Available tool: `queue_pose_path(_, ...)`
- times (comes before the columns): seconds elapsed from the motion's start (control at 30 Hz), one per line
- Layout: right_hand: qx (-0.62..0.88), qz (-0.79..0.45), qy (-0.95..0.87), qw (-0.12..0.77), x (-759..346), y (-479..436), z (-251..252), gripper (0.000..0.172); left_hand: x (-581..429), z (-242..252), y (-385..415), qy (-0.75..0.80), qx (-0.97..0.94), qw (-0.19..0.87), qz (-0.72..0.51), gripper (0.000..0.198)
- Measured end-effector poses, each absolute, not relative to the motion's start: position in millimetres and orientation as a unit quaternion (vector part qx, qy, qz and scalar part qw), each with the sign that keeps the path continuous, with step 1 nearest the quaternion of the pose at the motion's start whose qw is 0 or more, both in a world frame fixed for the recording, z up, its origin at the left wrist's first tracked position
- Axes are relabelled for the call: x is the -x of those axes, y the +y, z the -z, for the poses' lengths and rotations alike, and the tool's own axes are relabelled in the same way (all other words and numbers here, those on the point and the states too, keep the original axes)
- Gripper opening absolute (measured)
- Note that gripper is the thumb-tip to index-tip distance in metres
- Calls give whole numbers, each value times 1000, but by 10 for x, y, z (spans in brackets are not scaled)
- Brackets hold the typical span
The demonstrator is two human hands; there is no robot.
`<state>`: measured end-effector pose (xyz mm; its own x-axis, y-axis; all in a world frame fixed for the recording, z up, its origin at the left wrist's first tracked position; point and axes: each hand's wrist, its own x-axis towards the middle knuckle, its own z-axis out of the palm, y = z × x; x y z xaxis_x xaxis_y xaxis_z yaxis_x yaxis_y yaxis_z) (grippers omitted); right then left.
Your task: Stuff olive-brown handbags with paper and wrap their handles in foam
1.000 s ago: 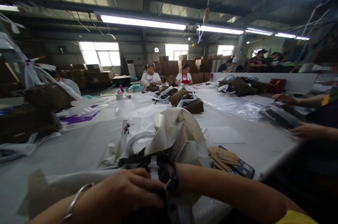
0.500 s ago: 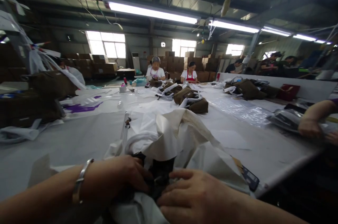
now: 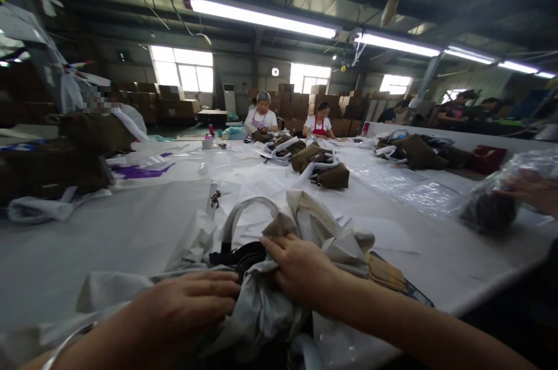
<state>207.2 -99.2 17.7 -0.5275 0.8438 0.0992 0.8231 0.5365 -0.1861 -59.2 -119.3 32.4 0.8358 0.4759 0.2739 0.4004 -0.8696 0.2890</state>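
Note:
A bag with crumpled pale grey cloth [image 3: 257,294] around it lies right in front of me. Its black part [image 3: 248,256] shows in the middle, and a handle wrapped in white [image 3: 250,202] arches up behind. My left hand [image 3: 192,303] rests on the near left side of the cloth, fingers stretched out together, a silver bangle at the wrist. On the right, my right hand [image 3: 300,268] grips the cloth beside the black part, some fingertips sunk in its folds. What lies under the cloth is hidden.
Brown tags [image 3: 386,272] and a dark phone-like object [image 3: 419,291] lie to the right. Brown bags [image 3: 320,163] stand farther back, more at left [image 3: 47,175]. A co-worker's hand [image 3: 534,189] handles a plastic-wrapped dark item [image 3: 492,207]. Two people sit across the table.
My hands have come apart from the black middle: the left back toward me, the right up onto the cloth. The white handle now stands up. At right, the co-worker's plastic-wrapped item has been lifted.

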Motion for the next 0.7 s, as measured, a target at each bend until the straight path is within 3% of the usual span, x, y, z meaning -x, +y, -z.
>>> queue_pose_path(0.17,490,-62,-863,110,-2009,-1077,-221,40,750,-264,-1359,267,-953,13,-144,81)
queue_pose_path(0.3,510,-49,-851,115,-2005,-1200,-205,28,528,-362,-1377,309,-945,33,-103,41)
queue_pose_path(0.4,504,-31,-856,110,-2009,-1237,-165,26,424,-491,-1293,325,-937,95,-83,31)
queue_pose_path(0.57,501,5,-860,93,-2013,-1196,-32,22,413,-210,-1172,324,-936,120,-67,87)
queue_pose_path(0.7,486,-40,-866,110,-2113,-1225,-99,18,389,18,-1237,264,-951,123,-109,79)
